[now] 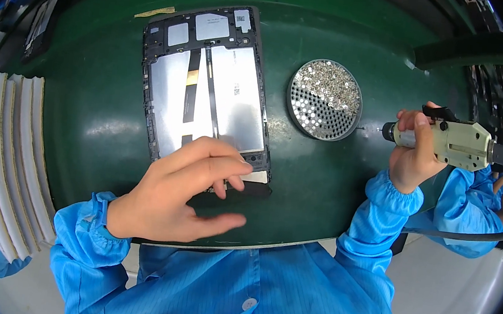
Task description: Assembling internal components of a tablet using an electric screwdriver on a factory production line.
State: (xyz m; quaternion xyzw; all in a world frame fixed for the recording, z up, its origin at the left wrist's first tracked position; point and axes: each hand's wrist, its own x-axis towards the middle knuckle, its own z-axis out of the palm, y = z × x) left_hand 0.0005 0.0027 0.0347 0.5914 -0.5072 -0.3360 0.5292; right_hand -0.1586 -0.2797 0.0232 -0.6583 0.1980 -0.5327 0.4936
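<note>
An opened tablet (242, 103) lies on the green table with its silver inner plates, black frame and flat ribbon cables showing. Over its near end hovers my left hand (176, 195), fingers apart and nothing in them; it covers part of the lower edge. At the right, my right hand (415, 145) is wrapped round a cream electric screwdriver (464, 144), whose thin bit points left. Just beyond the bit's tip sits a round grey screw tray (325, 100). Small silver screws are heaped on its far side and stand in several of its holes nearer me.
A stack of white boards (9, 160) stands at the left edge. A yellowish strip (155, 12) lies behind the tablet. The screwdriver's dark cable (466, 235) runs along the right. Blue-sleeved co-workers' arms (472, 210) show at both sides; racks line the rim.
</note>
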